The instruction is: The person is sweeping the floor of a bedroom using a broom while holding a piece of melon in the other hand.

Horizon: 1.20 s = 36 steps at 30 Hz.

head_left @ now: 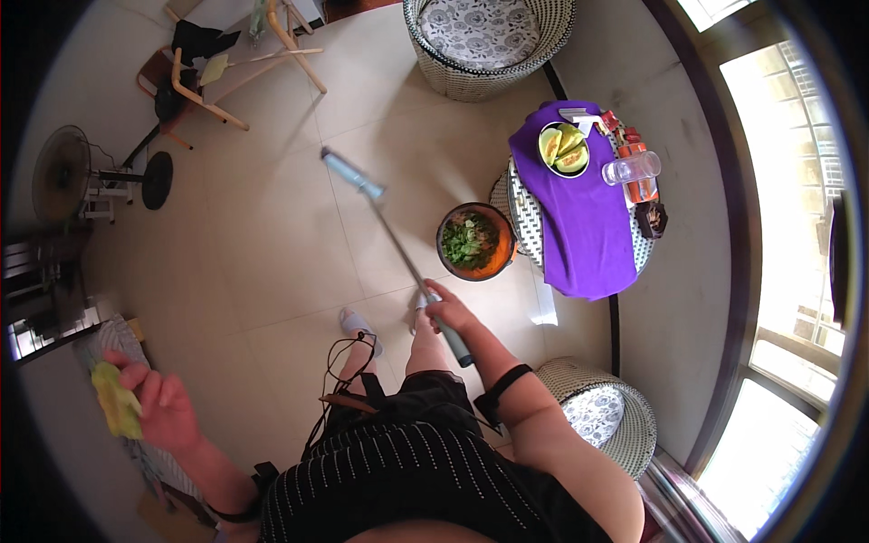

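My right hand [450, 308] is closed around a long metal pole [398, 242], near its grey-blue grip. The pole slants away to the far left over the tiled floor and ends in a pale-blue cylinder with a dark tip; whether it is a mop handle I cannot tell. Out at the left, raised, my left hand [165, 412] pinches a limp yellow-green piece [115, 401], possibly a cloth. To the right of the pole stands an orange-lined round pot [491, 264] with green leaves [466, 242] in it.
A woven table [527, 213] under a purple cloth [588, 244] bears a bowl of melon slices [570, 149] and a clear jar [632, 168]. Woven chairs [471, 83] [641, 430] stand far and near right. Left are a fan [63, 176] and a wooden-framed chair [213, 104].
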Motion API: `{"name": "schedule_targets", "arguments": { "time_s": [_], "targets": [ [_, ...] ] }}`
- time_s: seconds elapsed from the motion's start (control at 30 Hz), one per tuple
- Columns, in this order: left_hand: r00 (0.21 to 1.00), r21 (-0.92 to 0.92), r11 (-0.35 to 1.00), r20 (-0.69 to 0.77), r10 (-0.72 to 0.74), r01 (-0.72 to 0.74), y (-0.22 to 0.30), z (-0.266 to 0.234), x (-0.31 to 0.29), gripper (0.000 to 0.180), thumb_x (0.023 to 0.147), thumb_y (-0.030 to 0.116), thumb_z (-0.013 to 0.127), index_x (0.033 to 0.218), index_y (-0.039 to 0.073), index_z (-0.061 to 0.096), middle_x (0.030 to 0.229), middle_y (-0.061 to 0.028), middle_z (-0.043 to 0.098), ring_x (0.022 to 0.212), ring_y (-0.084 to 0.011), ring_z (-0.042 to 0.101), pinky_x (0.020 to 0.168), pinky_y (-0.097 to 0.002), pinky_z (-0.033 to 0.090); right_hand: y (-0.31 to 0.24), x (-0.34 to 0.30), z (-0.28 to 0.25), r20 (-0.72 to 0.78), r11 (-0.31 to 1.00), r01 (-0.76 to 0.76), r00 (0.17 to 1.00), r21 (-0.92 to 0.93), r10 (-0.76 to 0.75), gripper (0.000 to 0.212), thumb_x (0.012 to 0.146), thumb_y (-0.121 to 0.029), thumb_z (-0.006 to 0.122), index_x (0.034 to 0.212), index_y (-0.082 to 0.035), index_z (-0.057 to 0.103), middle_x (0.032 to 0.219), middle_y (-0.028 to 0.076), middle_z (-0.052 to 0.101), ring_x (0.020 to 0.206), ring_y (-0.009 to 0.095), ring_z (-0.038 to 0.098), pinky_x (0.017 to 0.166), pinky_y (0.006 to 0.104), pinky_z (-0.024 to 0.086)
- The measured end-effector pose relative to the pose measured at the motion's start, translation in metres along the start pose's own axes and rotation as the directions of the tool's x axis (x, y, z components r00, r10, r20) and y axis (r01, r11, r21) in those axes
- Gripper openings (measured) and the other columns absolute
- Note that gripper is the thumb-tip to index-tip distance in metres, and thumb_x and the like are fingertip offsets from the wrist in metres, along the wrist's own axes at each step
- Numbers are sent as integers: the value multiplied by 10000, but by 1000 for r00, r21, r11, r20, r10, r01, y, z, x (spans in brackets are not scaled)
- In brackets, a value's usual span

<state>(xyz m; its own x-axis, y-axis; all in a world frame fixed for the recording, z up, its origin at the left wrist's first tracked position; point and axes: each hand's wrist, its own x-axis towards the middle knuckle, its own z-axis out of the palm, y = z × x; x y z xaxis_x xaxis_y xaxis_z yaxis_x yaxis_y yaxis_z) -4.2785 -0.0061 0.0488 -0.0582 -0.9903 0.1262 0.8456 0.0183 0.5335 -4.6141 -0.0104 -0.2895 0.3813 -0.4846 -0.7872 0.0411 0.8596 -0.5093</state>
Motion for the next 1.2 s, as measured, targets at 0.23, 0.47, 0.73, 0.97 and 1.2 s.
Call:
{"name": "schedule_targets", "arguments": {
  "time_s": [0.23,0.47,0.73,0.97,1.2],
  "targets": [
    [1000,-1,1000,-14,9,-10,7,-3,-11,479,847,275,356,1250,41,251,1054,-70,474,697,-136,423,726,-302,294,-20,66,-52,-389,936,-12,911,-352,-135,681,685,-69,449,1286,-99,130,803,183,540,567,230,559,500,325,465],
    [1000,5,1000,-19,-23,24,-4,3,0,461,852,257,348,1246,35,259,1053,-72,470,701,-139,425,732,-301,294,45,90,48,-292,771,-284,947,-570,133,862,681,-175,513,1288,-83,-92,885,241,560,865,325,549,761,371,419],
    [997,-39,996,13,-79,79,-21,14,21,449,855,256,346,1239,39,268,1016,-56,476,694,-137,418,712,-291,289,20,55,60,174,996,-90,981,27,84,716,636,-52,480,1285,-84,180,647,99,493,464,190,491,399,310,413],
    [993,-32,993,42,-114,115,-24,18,26,440,853,255,354,1231,43,279,1019,-53,481,694,-134,420,704,-287,287,9,-4,3,-71,978,88,992,-190,-103,666,639,-62,480,1263,-145,260,666,118,497,471,187,508,421,311,437],
    [995,-39,994,14,-97,98,-21,12,16,448,853,271,349,1236,50,274,1015,-67,482,687,-134,422,698,-290,289,-22,60,-74,-390,917,-26,910,-399,-143,743,661,-127,480,1285,-56,82,931,270,531,845,349,549,758,373,432]
  ]
}}
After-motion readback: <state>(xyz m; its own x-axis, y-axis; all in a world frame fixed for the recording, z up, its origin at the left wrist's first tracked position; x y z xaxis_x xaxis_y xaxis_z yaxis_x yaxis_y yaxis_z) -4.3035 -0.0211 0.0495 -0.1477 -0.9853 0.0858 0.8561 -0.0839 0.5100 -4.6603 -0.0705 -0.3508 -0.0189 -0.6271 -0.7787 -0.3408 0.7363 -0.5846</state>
